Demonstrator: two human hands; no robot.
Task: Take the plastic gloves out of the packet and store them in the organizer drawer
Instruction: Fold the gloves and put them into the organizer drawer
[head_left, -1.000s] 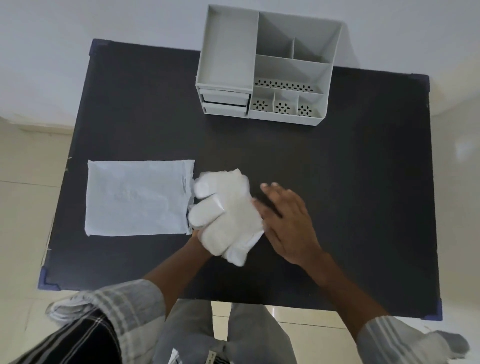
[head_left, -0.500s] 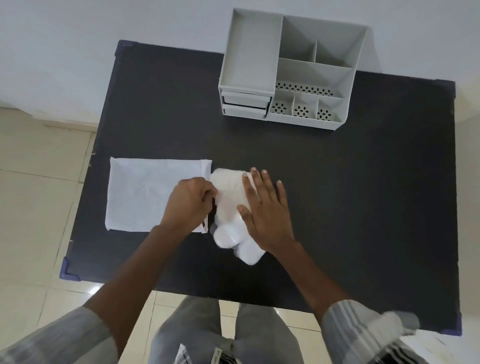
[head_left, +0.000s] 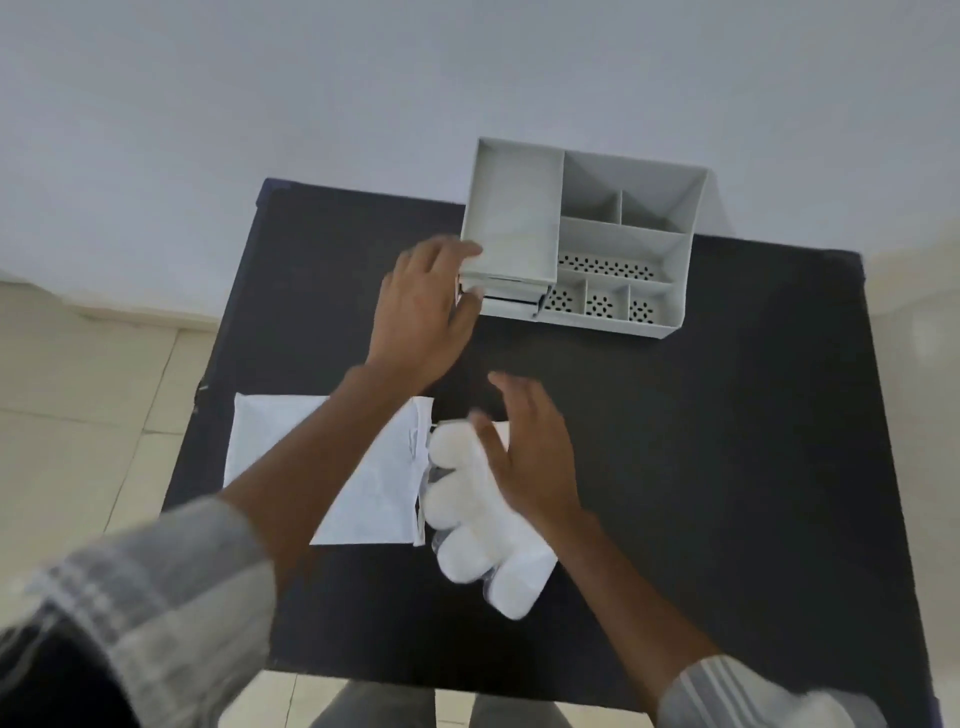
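Observation:
A white stack of plastic gloves (head_left: 470, 535) lies on the black table (head_left: 701, 467), right of the flat white packet (head_left: 379, 483). My right hand (head_left: 530, 457) rests flat on the stack's upper right part, fingers spread. My left hand (head_left: 428, 312) is at the front left corner of the grey organizer (head_left: 582, 234), fingers around that corner, next to the two small drawers (head_left: 511, 299). The drawers look closed or barely ajar; motion blur hides the detail.
The organizer stands at the table's far edge against a pale wall, with open compartments on top and perforated trays at its front right. Tiled floor lies to the left of the table. My knees show below the near edge.
My left hand left the packet and gloves and reached forward to the organizer's front left corner. My right hand stayed on the gloves. The camera tilted upward.

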